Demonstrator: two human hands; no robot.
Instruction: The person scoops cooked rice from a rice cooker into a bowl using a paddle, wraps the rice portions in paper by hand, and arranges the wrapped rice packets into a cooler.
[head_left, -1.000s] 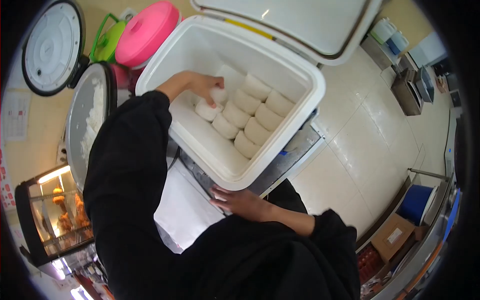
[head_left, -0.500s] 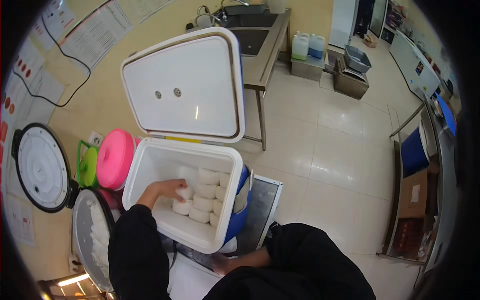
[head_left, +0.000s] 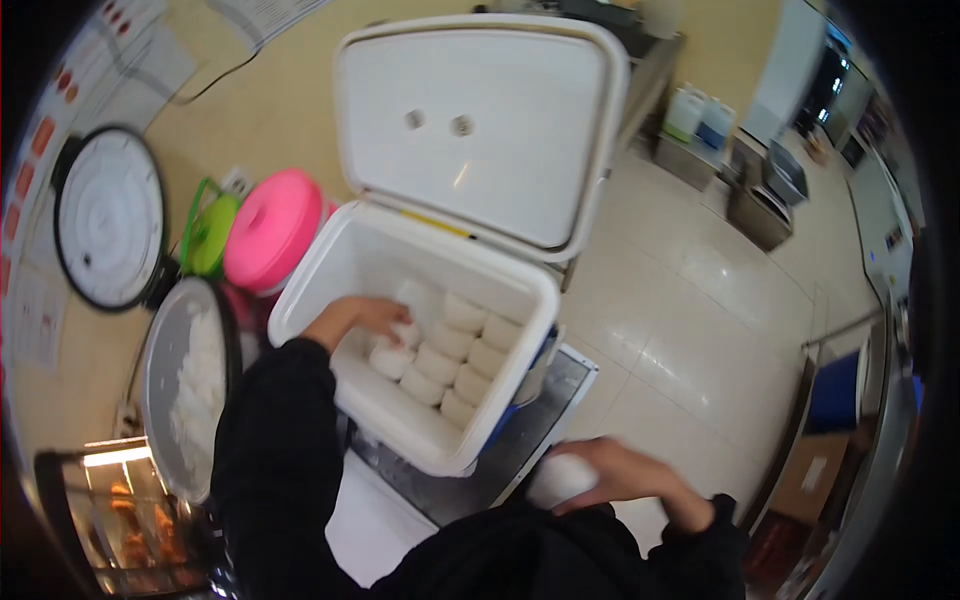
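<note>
Inside the open cooler box [head_left: 285, 310], several white rounded bundles, looking like wrapped rice portions, are stacked against the right side. My left hand [head_left: 372, 315] reaches in over the near-left rim, its fingers curled on a white rice bundle [head_left: 405, 332] at the left end of the stack. Just below it lies another bundle [head_left: 392, 360]. Outside the box at lower right, my right hand [head_left: 610, 472] is closed around a separate white rice bundle [head_left: 563, 480], held in front of my body. Motion blurs this hand slightly.
The cooler's raised lid [head_left: 480, 130] leans back behind it. To the left stand a rice pot [head_left: 152, 370] holding white rice, its detached lid [head_left: 110, 220], a pink container [head_left: 275, 230] and a green one [head_left: 212, 235]. A lit glass cabinet [head_left: 120, 510] is at lower left.
My right hand has risen from low beside the cooler to the right, with a rice bundle now visible in it. My left hand stays at the stack's left end. The camera view has shifted.
</note>
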